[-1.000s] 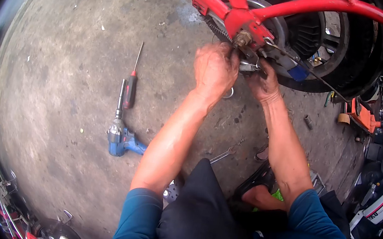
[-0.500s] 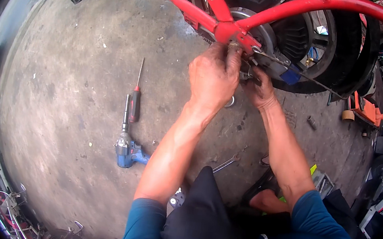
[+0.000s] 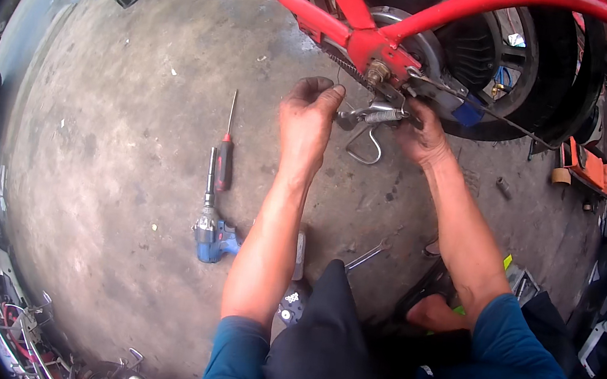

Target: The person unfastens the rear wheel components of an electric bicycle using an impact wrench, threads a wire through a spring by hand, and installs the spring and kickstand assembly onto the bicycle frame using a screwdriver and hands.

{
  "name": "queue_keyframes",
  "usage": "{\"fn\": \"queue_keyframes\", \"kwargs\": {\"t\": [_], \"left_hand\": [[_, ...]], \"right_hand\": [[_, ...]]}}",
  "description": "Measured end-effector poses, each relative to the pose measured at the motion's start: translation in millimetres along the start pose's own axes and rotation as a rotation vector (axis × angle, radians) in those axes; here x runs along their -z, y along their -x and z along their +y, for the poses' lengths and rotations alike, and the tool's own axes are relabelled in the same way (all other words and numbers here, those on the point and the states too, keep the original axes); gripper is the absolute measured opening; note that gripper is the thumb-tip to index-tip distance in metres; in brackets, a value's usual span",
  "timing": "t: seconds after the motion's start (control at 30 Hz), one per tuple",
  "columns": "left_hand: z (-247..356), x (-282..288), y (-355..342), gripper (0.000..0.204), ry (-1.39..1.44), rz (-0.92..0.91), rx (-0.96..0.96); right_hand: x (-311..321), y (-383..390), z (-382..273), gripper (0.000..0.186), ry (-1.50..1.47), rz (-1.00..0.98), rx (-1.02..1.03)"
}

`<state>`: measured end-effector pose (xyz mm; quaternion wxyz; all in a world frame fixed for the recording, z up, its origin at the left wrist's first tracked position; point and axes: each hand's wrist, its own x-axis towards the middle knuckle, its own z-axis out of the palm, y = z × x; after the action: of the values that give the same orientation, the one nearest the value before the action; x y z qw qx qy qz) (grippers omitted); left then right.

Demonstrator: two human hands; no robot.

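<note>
My left hand [image 3: 307, 117] is closed, thumb against the fingers, left of a wheel axle end [image 3: 377, 73] on the red frame [image 3: 372, 44]; what it pinches is too small to make out. My right hand [image 3: 423, 134] is closed on the right end of a metal bracket with a coil spring [image 3: 384, 116], just below the axle. Under the spring hangs a bent metal rod loop [image 3: 374, 159]. The bracket's left end lies close to my left fingers; whether they touch it, I cannot tell. My right palm hides part of the bracket.
A blue impact driver [image 3: 210, 242] and a red-and-black screwdriver [image 3: 225, 164] lie on the concrete floor to the left. A wrench [image 3: 366, 256] rests near my knees. An orange tool [image 3: 588, 167] stands at right, near a socket [image 3: 504, 187]. The black wheel [image 3: 537, 74] is behind the frame.
My left hand has come away from the axle end, down and to the left, uncovering the axle. The spring and rod loop show more fully. My right hand stays by the bracket.
</note>
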<state>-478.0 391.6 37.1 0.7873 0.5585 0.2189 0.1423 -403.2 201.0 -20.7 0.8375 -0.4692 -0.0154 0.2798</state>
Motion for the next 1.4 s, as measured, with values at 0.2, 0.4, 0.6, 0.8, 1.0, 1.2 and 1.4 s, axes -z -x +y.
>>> {"fn": "queue_keyframes", "kwargs": {"t": [0.2,0.4,0.6,0.8,1.0,1.2,1.4], "left_hand": [[-22.7,-18.0,2.9,0.033,-0.250,-0.155,-0.035],[-20.3,-24.8,-5.8,0.024,-0.523,-0.127,-0.258],[-12.7,-24.9,-6.6,0.030,-0.325,-0.260,-0.031],[1.9,-38.3,-4.7,0.026,-0.417,-0.233,-0.015],[0.0,-31.5,-4.3,0.028,-0.356,-0.253,-0.041],[-20.5,-26.9,-12.5,0.026,-0.764,-0.143,-0.458],[-12.8,-21.6,-9.8,0.027,-0.419,-0.220,-0.030]], "right_hand": [[-4.6,-0.7,-7.1,0.053,-0.083,-0.041,-0.057],[-13.5,2.3,-7.2,0.031,-0.146,0.060,-0.050],[-39.5,11.8,-13.9,0.030,-0.074,0.125,0.007],[-26.7,-2.8,-3.6,0.016,-0.086,0.093,0.000],[-25.8,-3.4,0.9,0.014,-0.076,0.166,0.012],[-24.3,6.3,-5.7,0.015,-0.061,0.073,0.066],[-33.2,8.1,-9.5,0.017,-0.026,0.128,0.055]]}}
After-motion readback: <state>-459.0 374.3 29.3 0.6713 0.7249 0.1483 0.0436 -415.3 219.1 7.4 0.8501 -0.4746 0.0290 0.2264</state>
